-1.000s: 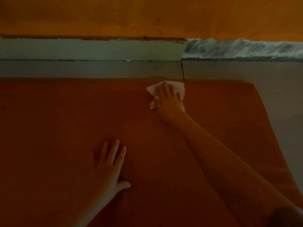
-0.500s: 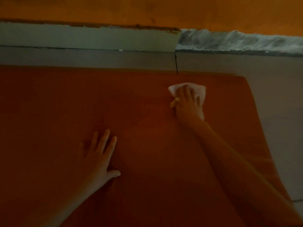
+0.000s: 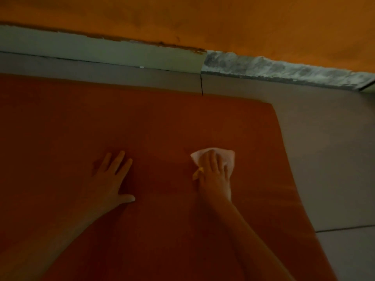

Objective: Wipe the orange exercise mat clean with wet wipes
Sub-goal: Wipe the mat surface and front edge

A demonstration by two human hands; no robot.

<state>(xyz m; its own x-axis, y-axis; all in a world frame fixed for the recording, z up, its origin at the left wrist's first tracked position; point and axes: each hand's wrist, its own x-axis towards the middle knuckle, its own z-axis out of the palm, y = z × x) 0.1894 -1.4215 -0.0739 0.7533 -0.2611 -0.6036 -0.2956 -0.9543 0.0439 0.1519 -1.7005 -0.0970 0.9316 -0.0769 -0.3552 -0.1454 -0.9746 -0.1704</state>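
The orange exercise mat (image 3: 142,122) lies flat on the floor and fills most of the head view. My right hand (image 3: 215,175) presses a white wet wipe (image 3: 225,157) flat onto the mat, fingers straight on top of it, a short way in from the mat's right edge. The wipe sticks out beyond the fingertips and to the right. Beside it, to the left, my left hand (image 3: 112,179) rests palm down on the mat with its fingers spread and holds nothing.
Grey floor tiles (image 3: 324,159) border the mat on the right and along the far side. An orange wall (image 3: 203,21) with a pale skirting strip (image 3: 101,51) and a rough grey section (image 3: 274,69) runs behind.
My right hand has drawn the wipe back toward me and to the right, away from the mat's far edge. The left hand stays planted on the mat; the view has tilted.
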